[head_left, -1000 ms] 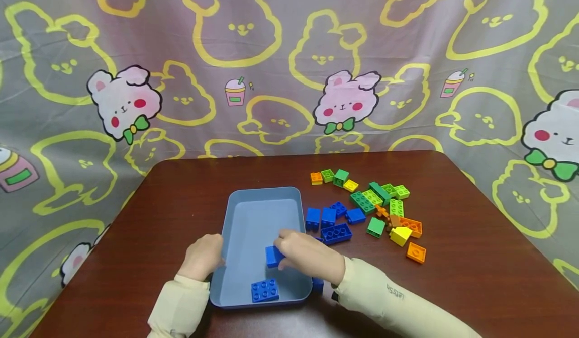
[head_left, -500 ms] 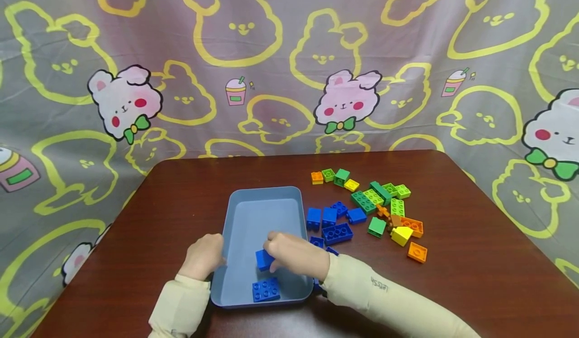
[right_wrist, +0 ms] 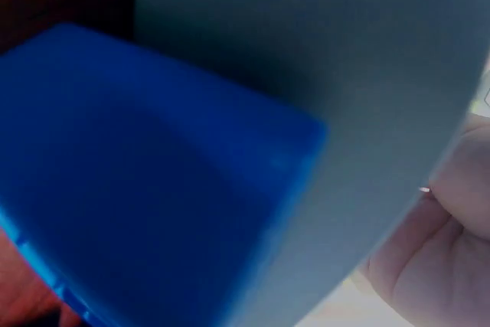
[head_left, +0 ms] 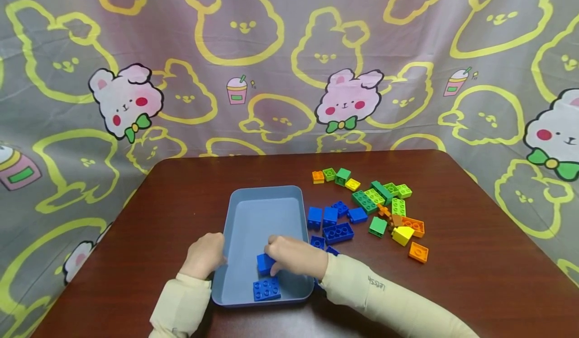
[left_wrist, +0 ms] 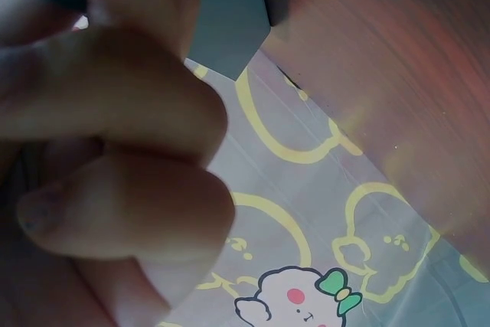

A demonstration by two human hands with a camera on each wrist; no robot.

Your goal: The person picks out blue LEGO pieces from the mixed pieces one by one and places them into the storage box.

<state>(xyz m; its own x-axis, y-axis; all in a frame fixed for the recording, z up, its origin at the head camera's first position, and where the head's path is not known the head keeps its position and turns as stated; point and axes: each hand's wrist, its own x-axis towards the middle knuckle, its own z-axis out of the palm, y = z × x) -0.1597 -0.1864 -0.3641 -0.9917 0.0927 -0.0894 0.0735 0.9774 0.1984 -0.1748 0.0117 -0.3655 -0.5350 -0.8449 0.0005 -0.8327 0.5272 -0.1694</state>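
My left hand [head_left: 205,255] grips the left rim of a blue-grey tray [head_left: 262,200]; in the left wrist view its curled fingers [left_wrist: 145,197] show close up beside the tray wall [left_wrist: 230,21]. Over the near half of the tray, my right hand [head_left: 295,255] pinches a blue toy brick [head_left: 264,264], low above the tray floor. Just nearer to me, a blue six-stud brick [head_left: 267,288] lies studs up in the tray. A large blue brick face [right_wrist: 153,174] fills much of the right wrist view, with the pale tray behind it.
Several blue bricks [head_left: 338,233] lie just right of the tray, some partly behind my right wrist. Farther right are green bricks [head_left: 364,201], a yellow brick [head_left: 402,235] and orange bricks [head_left: 418,252]. A patterned cloth [head_left: 280,51] hangs behind the brown table [head_left: 190,187].
My right hand has moved left and slightly lower with the blue brick, close to the six-stud brick. More blue bricks show right of the tray. My left hand stays on the rim.
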